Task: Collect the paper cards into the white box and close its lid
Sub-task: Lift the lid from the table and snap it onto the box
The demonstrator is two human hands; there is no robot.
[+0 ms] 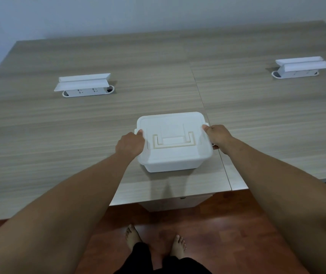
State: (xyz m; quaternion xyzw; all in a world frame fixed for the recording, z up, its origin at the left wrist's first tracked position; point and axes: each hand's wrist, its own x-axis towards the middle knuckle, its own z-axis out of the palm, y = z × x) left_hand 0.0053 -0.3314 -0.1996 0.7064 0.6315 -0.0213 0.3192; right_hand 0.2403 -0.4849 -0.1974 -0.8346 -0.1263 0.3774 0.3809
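Observation:
The white box (170,163) stands near the front edge of the wooden table, with its lid (170,125) lying flat on top and a folded handle in the lid's middle. My left hand (130,144) grips the lid's left side at the latch. My right hand (218,136) grips the right side in the same way. No paper cards are visible on the table; the inside of the box is hidden by the lid.
The wooden table (59,125) has a seam running just right of the box. Two raised white socket units stand on it, one at the back left (83,85) and one at the far right (301,67). My bare feet stand on the reddish floor (227,224).

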